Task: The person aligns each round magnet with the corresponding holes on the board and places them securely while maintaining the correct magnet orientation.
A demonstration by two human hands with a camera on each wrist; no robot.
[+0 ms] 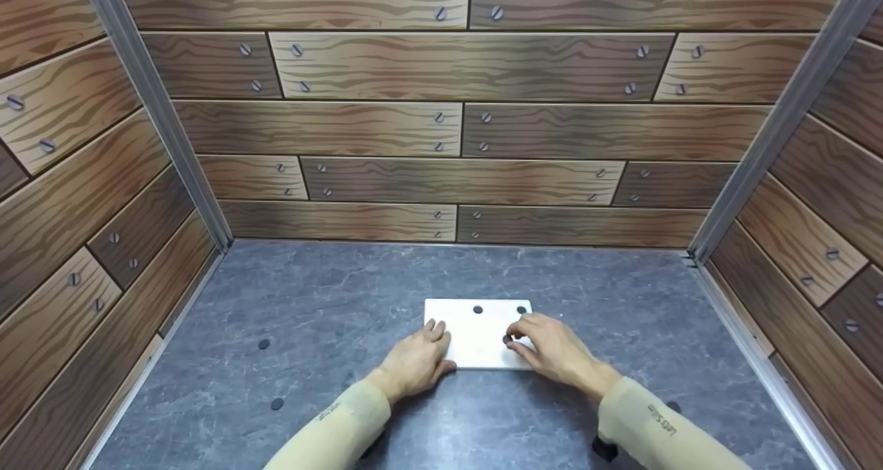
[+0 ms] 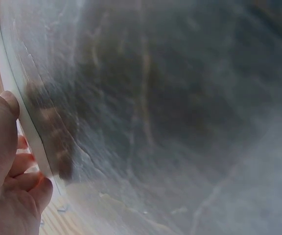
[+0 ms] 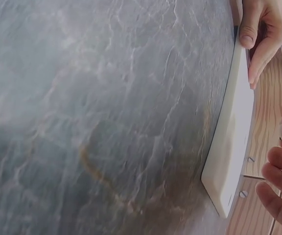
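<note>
A white rectangular board (image 1: 476, 349) lies flat on the grey marbled surface. My left hand (image 1: 416, 361) holds its left end, fingers on top and thumb at the front edge; the left wrist view also shows this hand (image 2: 13, 161) at the board's edge. Between thumb and fingertips, my right hand (image 1: 555, 351) pinches a small black disc (image 1: 507, 339) over the board's right part. In the right wrist view the fingers (image 3: 278, 178) are curled, with the disc not visible. Two dark round spots, one near the middle (image 1: 478, 309) and one at the far right corner (image 1: 521, 310), mark the board's far side.
Two loose black discs, one farther (image 1: 263, 344) and one nearer (image 1: 276, 404), lie on the left of the surface. Another dark disc (image 1: 674, 406) shows partly behind the right sleeve (image 1: 662, 422). Wood-print walls (image 1: 455, 132) with grey metal corner strips enclose three sides.
</note>
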